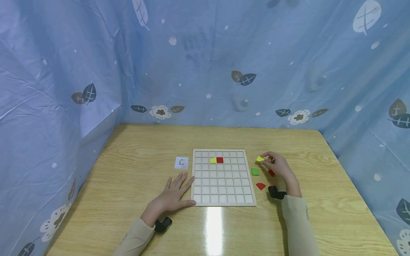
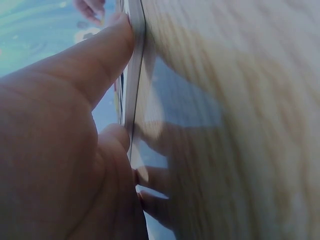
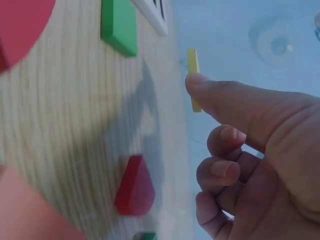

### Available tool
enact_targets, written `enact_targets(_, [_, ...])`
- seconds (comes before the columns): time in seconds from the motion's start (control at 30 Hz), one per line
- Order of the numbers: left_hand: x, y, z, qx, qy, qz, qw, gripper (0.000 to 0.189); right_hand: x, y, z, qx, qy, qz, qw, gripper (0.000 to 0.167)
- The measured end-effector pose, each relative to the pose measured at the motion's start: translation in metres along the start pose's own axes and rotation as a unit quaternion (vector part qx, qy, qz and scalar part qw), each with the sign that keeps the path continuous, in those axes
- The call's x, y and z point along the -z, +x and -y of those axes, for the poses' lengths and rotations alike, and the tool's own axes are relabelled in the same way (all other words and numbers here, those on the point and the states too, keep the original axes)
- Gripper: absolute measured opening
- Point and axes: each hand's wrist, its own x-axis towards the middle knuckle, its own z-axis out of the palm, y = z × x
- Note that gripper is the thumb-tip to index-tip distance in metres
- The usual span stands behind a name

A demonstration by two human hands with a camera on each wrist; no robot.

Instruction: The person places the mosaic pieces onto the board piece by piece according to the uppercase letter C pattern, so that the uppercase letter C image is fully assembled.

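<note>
My right hand [image 1: 278, 166] pinches a small yellow tile [image 1: 259, 159] between thumb and fingers, to the right of the gridded board [image 1: 224, 204]. In the right wrist view the yellow tile [image 3: 192, 60] is seen edge-on at the thumb tip, raised off the tabletop. My left hand [image 1: 171, 197] lies with fingers spread at the board's lower left corner, and its thumb [image 2: 107, 55] touches the frame there. In an upper row of the board, a yellow tile with a curved edge [image 1: 213, 160] sits beside a red square tile [image 1: 220, 160].
A small printed pattern card [image 1: 181, 163] lies left of the board. To its right are a green square tile [image 1: 255, 172], a red quarter-round tile [image 1: 261, 186] and a red tile [image 1: 272, 172] under my right hand. A blue leaf-patterned curtain [image 1: 208, 64] surrounds the wooden table [image 1: 153, 142].
</note>
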Motion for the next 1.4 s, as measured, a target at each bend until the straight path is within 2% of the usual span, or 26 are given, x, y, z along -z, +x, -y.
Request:
enact_targets(0.33, [-0.003, 0.001, -0.001, -0.017, -0.023, -0.009, 0.9996, 0.084, -0.015, 0.007, 0.015, 0.028, -0.022, 0.016, 0.9992, 0.023])
enact_targets(0.5, [-0.006, 0.001, 0.002, -0.021, -0.033, -0.014, 0.9991, 0.085, -0.026, 0.012, 0.022, 0.03, 0.0, 0.038, 0.9988, 0.023])
enact_targets(0.63, [-0.004, 0.0, 0.002, -0.023, -0.033, -0.02, 0.999, 0.084, -0.033, 0.016, 0.027, 0.035, 0.011, 0.053, 0.9979, 0.023])
enact_targets(0.9, [-0.003, 0.001, 0.002, -0.012, -0.017, -0.007, 0.9998, 0.085, -0.048, 0.024, 0.037, 0.055, -0.012, 0.066, 0.9962, 0.022])
enact_targets(1.03, [-0.002, 0.0, 0.001, -0.016, -0.027, -0.009, 0.9995, 0.085, -0.054, 0.028, 0.039, 0.063, -0.027, 0.075, 0.9948, 0.022])
enact_targets(1.4, [-0.001, -0.001, 0.001, -0.016, -0.017, -0.01, 0.9997, 0.083, -0.061, 0.037, 0.047, 0.059, -0.028, 0.09, 0.9937, 0.019])
